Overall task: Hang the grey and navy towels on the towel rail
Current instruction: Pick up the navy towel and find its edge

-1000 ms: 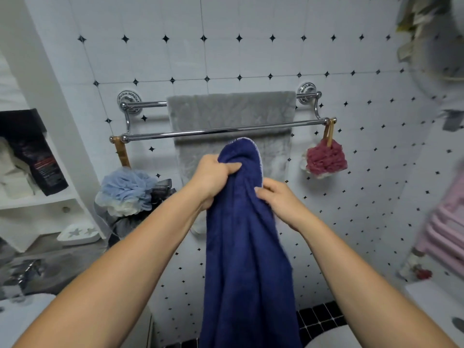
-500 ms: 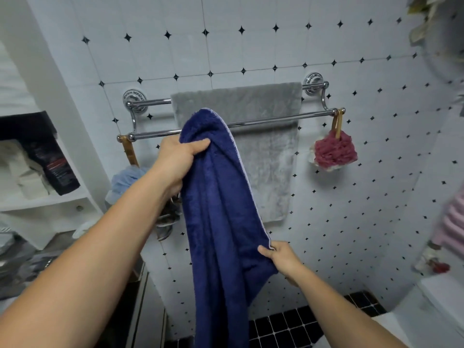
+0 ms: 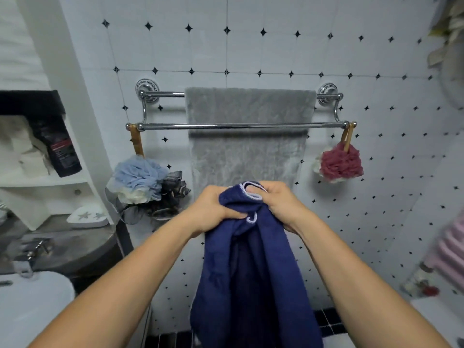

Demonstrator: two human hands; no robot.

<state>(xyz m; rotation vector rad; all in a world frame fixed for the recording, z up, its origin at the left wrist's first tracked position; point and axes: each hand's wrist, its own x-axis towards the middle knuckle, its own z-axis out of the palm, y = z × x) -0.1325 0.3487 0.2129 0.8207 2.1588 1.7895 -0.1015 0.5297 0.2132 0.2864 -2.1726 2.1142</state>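
Now, rail point(image 3: 241, 126): double chrome bars on the tiled wall.
Grey towel point(image 3: 247, 146): hangs over the back bar of the rail, behind the front bar.
Navy towel point(image 3: 253, 267): below the rail, not on it, bunched at its top and hanging down.
Left hand point(image 3: 213, 212): its grip is closed on the top of the navy towel.
Right hand point(image 3: 281, 202): its grip pinches the white-edged hem beside the left hand.
Sponges: blue one point(image 3: 138, 177) under the rail's left end, red one point(image 3: 340, 163) under its right end.
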